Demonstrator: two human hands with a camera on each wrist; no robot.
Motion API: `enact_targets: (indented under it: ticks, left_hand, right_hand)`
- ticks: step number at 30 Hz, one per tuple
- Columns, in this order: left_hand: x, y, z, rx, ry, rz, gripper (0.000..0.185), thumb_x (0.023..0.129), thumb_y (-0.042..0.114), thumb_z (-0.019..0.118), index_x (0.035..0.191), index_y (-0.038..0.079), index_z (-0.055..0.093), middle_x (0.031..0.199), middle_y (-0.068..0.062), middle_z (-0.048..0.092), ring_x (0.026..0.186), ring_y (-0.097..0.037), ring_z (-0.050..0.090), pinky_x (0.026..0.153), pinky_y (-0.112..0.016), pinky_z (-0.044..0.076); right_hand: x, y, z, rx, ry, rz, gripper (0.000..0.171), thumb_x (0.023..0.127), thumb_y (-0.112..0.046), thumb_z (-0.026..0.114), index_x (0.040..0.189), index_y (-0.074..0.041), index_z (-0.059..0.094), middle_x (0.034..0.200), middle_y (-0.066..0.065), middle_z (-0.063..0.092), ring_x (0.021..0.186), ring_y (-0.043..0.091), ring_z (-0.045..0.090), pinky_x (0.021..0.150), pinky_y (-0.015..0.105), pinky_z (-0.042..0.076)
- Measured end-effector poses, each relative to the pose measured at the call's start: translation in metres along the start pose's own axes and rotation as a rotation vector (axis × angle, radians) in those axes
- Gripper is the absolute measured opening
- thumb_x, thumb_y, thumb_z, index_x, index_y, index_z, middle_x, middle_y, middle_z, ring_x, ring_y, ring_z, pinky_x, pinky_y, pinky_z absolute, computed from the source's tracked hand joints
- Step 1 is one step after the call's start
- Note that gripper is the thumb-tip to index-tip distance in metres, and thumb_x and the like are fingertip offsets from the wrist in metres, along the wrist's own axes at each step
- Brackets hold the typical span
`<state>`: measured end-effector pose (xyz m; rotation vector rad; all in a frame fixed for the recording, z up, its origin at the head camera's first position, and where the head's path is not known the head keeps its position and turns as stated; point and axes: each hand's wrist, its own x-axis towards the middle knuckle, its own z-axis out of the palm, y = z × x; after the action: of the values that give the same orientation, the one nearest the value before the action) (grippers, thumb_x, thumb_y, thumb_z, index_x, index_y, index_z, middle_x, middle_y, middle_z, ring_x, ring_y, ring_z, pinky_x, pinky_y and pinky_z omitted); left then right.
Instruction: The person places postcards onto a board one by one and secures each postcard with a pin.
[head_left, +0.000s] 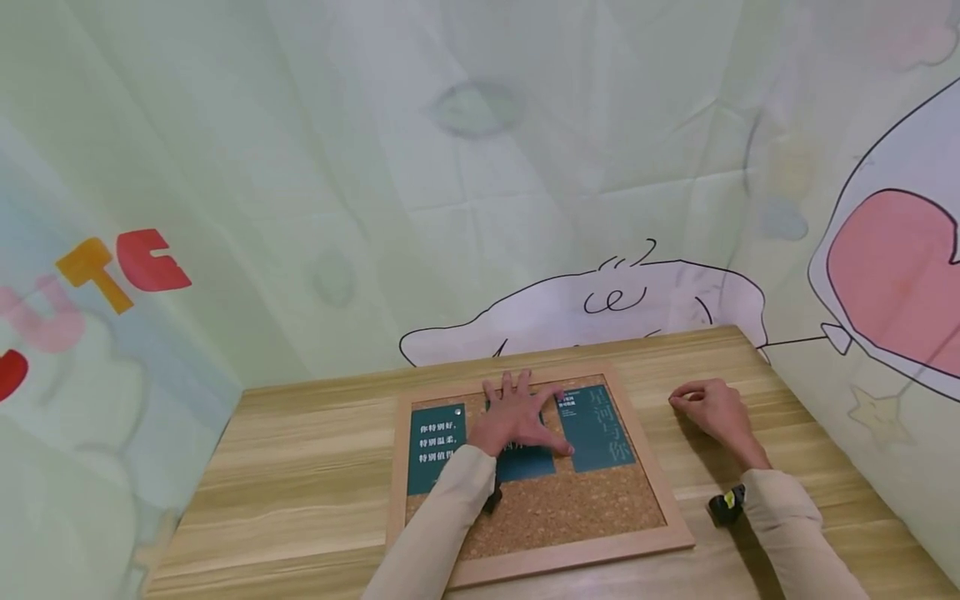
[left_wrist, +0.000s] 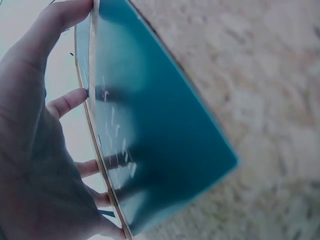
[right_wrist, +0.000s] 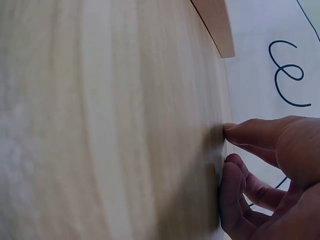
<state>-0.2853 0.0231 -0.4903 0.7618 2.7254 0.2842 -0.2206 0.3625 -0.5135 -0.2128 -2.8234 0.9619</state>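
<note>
My left hand [head_left: 517, 421] lies spread over the framed corkboard [head_left: 555, 512], covering much of the middle teal card [head_left: 528, 467]. Its thumb and index finger reach to the left edge of the right-hand teal card [head_left: 603, 437]. In the left wrist view the fingers [left_wrist: 70, 102] stand splayed along a glossy teal card [left_wrist: 160, 125]. To the right of the board my right hand [head_left: 712, 408] is low at the tabletop, fingers bent. The right wrist view shows a gap between its thumb and fingertips [right_wrist: 234, 172], with nothing seen between them.
A third teal card [head_left: 427, 475] with white lettering is on the board's left side, a small white round pin [head_left: 458, 412] near its top corner. The board lies on a wooden table [head_left: 315, 467]. Printed fabric [head_left: 360, 208] hangs behind and beside the table.
</note>
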Motion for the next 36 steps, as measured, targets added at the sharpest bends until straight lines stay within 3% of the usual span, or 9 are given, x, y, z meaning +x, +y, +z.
enact_targets:
  ticks: [9, 20, 26, 36]
  left_hand:
    - [-0.001, 0.0, -0.002, -0.003, -0.006, 0.001, 0.097, 0.07, 0.082, 0.076, 0.153, 0.049, 0.039, 0.172, -0.011, 0.008, 0.156, -0.046, 0.003, 0.114, -0.076, 0.001]
    - [-0.003, 0.0, -0.002, 0.002, -0.003, 0.001, 0.096, 0.07, 0.081, 0.076, 0.152, 0.048, 0.04, 0.171, -0.013, 0.01, 0.156, -0.046, 0.004, 0.114, -0.077, 0.002]
    - [-0.003, 0.001, -0.005, -0.009, -0.006, 0.005, 0.096, 0.071, 0.081, 0.076, 0.153, 0.048, 0.04, 0.171, -0.012, 0.009, 0.156, -0.047, 0.003, 0.114, -0.077, 0.001]
    - [-0.004, 0.001, -0.005, -0.013, -0.008, 0.005, 0.097, 0.07, 0.08, 0.076, 0.153, 0.047, 0.041, 0.171, -0.013, 0.011, 0.155, -0.047, 0.005, 0.114, -0.077, 0.001]
  right_hand:
    - [-0.001, 0.001, 0.002, 0.047, 0.031, -0.003, 0.014, 0.091, -0.014, 0.076, 0.092, 0.0, 0.076, 0.087, 0.015, 0.076, 0.068, 0.016, 0.061, 0.059, 0.033, 0.047]
    - [-0.001, -0.012, 0.001, 0.21, 0.04, 0.095, 0.015, 0.094, -0.013, 0.069, 0.095, 0.0, 0.062, 0.091, 0.018, 0.071, 0.061, 0.016, 0.062, 0.051, 0.03, 0.051]
    - [0.004, -0.024, 0.001, 0.23, 0.06, 0.013, 0.012, 0.091, -0.008, 0.068, 0.095, 0.001, 0.063, 0.094, 0.019, 0.07, 0.067, 0.016, 0.063, 0.055, 0.027, 0.05]
    - [0.014, -0.037, 0.013, 0.232, -0.047, -0.068, 0.016, 0.097, -0.01, 0.071, 0.103, 0.005, 0.071, 0.093, 0.013, 0.072, 0.084, 0.023, 0.065, 0.066, 0.029, 0.051]
